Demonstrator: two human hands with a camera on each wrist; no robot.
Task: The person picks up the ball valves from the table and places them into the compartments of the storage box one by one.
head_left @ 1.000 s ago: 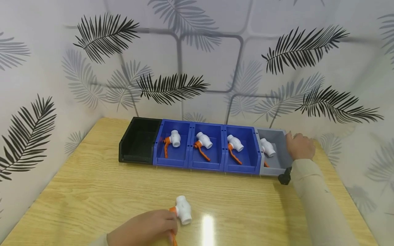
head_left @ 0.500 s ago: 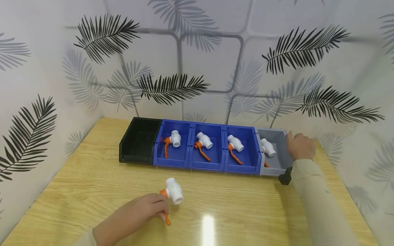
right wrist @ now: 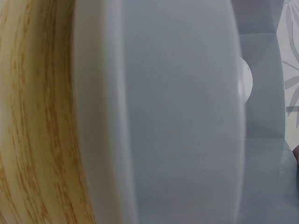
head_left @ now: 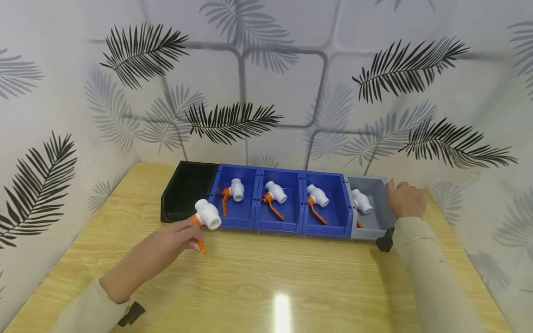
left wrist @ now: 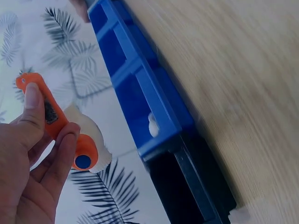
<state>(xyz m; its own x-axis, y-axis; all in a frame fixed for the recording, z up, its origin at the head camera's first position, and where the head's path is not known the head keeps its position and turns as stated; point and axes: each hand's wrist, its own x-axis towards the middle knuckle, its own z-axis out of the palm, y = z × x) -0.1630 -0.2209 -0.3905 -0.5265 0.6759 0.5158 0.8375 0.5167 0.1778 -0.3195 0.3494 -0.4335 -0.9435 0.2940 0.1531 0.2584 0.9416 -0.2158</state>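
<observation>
My left hand [head_left: 176, 240] pinches the orange lever of a white ball valve [head_left: 208, 214] and holds it above the table, near the front of the black bin [head_left: 187, 192]. In the left wrist view, thumb and fingers close on the flat orange lever [left wrist: 49, 109]; the white body hangs beyond it. My right hand [head_left: 405, 199] grips the right side wall of the grey bin [head_left: 381, 217] at the row's far end. Most of its fingers are hidden in the right wrist view, where the grey wall [right wrist: 182, 112] fills much of the picture.
Three blue bins [head_left: 279, 225] stand between the black and grey ones, each with one similar valve [head_left: 275, 192] inside. Another valve [head_left: 362, 201] lies in the grey bin. Behind the wooden table [head_left: 258, 277] rises a leaf-patterned wall [head_left: 283, 148].
My left hand has lifted the ball valve off the front of the table and carried it leftward and away, toward the black bin. The right hand has stayed on the grey bin.
</observation>
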